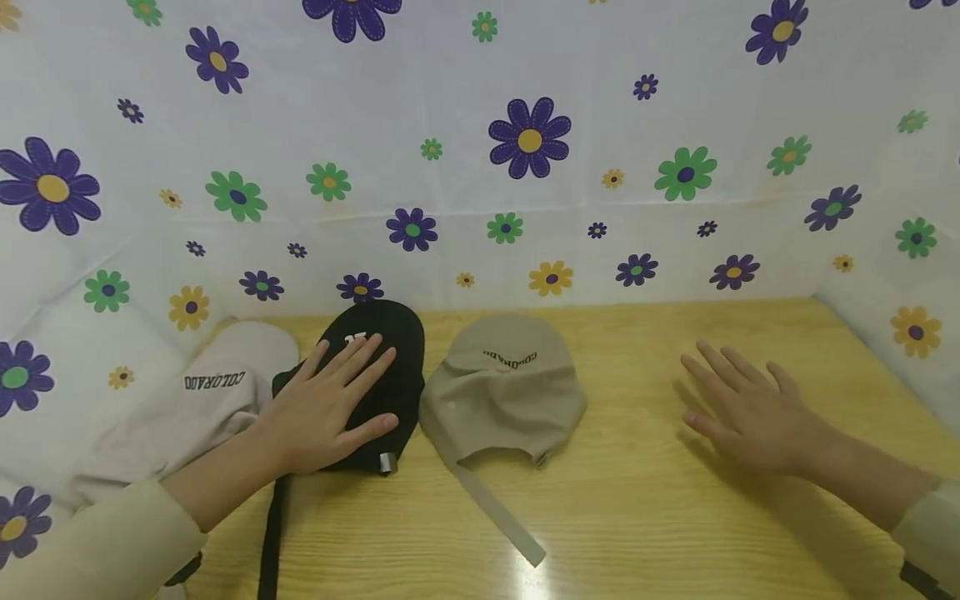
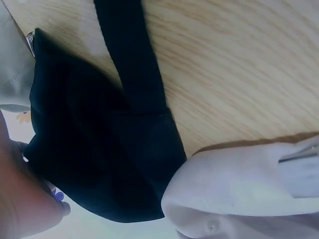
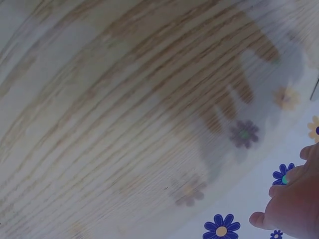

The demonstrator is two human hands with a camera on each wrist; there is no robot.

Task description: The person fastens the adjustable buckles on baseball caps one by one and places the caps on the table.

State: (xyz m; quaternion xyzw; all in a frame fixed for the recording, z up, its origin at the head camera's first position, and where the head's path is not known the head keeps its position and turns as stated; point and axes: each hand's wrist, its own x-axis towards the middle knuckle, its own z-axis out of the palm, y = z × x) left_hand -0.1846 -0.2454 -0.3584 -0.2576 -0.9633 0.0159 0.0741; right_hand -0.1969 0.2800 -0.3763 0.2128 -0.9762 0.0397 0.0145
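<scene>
Three baseball caps lie side by side on the wooden table. My left hand (image 1: 330,412), fingers straight and spread, is over the black cap (image 1: 397,358) in the middle of the left group. That cap's long strap (image 2: 132,55) trails across the wood in the left wrist view. To its left is a pale pinkish cap (image 1: 255,350) lettered COLORADO, partly behind my left forearm. A khaki cap (image 1: 510,408), its lettering upside down, sits right of the black one with its strap (image 1: 502,517) pointing forward. My right hand (image 1: 750,417) hovers palm down over bare wood, fingers spread, holding nothing.
The yellowish wooden table (image 1: 637,517) ends at a white cloth (image 1: 465,100) with printed flowers, which rises behind it and along both sides. A metal buckle (image 1: 387,463) shows at the black cap's edge.
</scene>
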